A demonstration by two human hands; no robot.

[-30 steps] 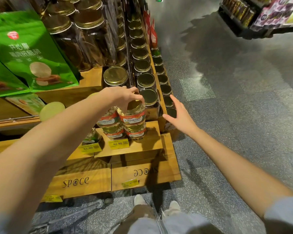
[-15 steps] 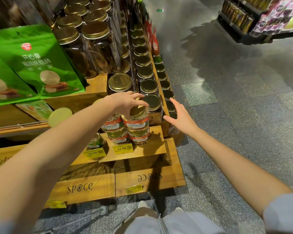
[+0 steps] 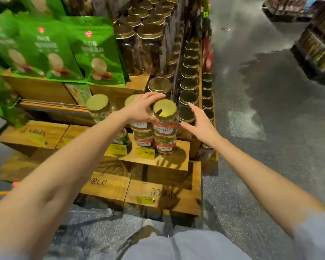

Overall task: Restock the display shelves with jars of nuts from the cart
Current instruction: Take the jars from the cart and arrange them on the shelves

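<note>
A cashew jar [image 3: 165,128] with a gold lid and red label stands on top of another jar [image 3: 165,146] on a wooden crate shelf [image 3: 158,163]. My left hand [image 3: 141,109] lies against the top jar's left side, fingers stretched out behind the lid, which is uncovered. My right hand [image 3: 200,121] hovers just right of that jar with straight, spread fingers and holds nothing. A second stack of cashew jars [image 3: 142,131] stands directly to the left, partly hidden by my left wrist.
Green snack bags [image 3: 94,51] and tall gold-lidded jars [image 3: 150,40] fill the upper shelf. A long row of jars [image 3: 189,85] runs back on the right. Another jar [image 3: 98,105] stands at the left. Grey aisle floor [image 3: 261,166] lies to the right, with another rack [image 3: 315,45] beyond.
My left hand has come off the top of the lid and slid to the jar's left side. My right hand has moved in closer to the jar. The view shifted right.
</note>
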